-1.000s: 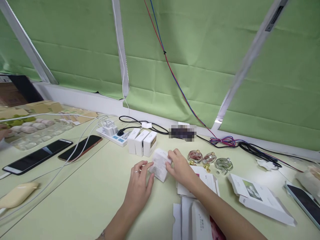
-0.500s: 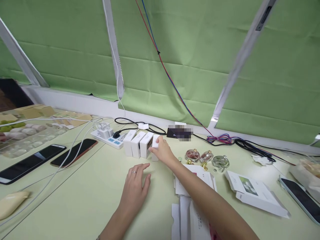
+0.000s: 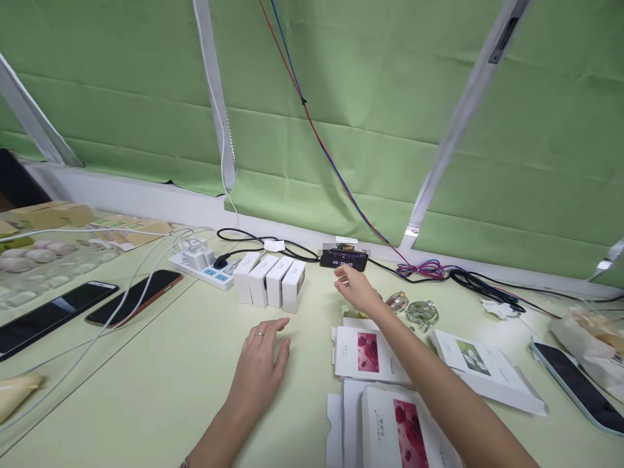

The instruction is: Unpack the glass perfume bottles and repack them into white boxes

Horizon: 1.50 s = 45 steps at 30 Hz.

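Note:
Several small white boxes point(image 3: 292, 286) stand upright in a row beside the power strip. My right hand point(image 3: 358, 288) hovers to their right, in front of a black phone point(image 3: 336, 260) showing a timer; its fingers are loosely bent and apart, with nothing in them. Just below the boxes, my left hand point(image 3: 263, 357), with a ring on one finger, holds nothing, fingers spread. Behind my right forearm are clear glass bottles point(image 3: 423, 314), partly hidden. White cartons printed with red roses point(image 3: 351, 351) lie under and beside that forearm.
A flattened carton with a white flower picture point(image 3: 482, 364) and a phone point(image 3: 578, 383) lie at right. Two more phones point(image 3: 139, 296) and loose white cables are at left. A power strip point(image 3: 219, 278) and black cables point(image 3: 482, 289) run along the back.
My right hand has let go of the last white box in the row and moved right, towards the bottles. My left hand has barely moved. The view has shifted slightly.

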Each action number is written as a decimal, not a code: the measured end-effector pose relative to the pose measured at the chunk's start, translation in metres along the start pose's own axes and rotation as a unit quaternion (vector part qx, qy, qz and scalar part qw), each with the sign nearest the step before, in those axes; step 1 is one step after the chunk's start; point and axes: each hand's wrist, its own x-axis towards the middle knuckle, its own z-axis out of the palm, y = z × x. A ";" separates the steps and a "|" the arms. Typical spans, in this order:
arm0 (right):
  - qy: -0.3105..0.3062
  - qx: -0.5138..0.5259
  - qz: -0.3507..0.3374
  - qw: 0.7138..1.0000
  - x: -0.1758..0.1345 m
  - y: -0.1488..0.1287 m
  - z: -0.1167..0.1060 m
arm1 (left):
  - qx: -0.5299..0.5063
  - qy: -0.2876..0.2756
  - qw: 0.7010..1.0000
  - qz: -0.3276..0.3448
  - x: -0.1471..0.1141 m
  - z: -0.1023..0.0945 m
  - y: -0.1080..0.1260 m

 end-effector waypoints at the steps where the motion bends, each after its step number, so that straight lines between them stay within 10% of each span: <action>1: -0.004 0.000 -0.013 1.000 0.002 -0.004 0.004 | 0.000 0.001 1.000 0.002 0.000 0.000 0.000; 9: -0.062 0.023 -0.042 0.997 0.040 -0.047 0.053 | -0.012 0.016 1.000 0.003 0.000 -0.003 -0.004; 16: -0.210 0.034 -0.061 0.975 0.023 -0.039 0.017 | -0.068 0.052 0.995 -0.054 0.002 -0.006 -0.003; 23: -0.453 0.255 -0.111 0.847 -0.001 -0.066 0.001 | -0.157 -0.035 0.984 -0.080 0.003 -0.014 0.008; 30: -0.303 0.000 -0.001 0.953 -0.006 -0.015 -0.024 | -0.125 -0.077 0.988 -0.044 0.003 -0.012 0.008; 39: -0.166 -0.203 0.049 0.964 -0.022 0.015 0.011 | -0.070 -0.069 0.995 -0.026 0.012 -0.010 0.013; 45: -0.074 -0.159 -0.014 0.984 -0.021 -0.018 -0.017 | -0.013 -0.080 0.997 -0.018 0.021 -0.018 0.012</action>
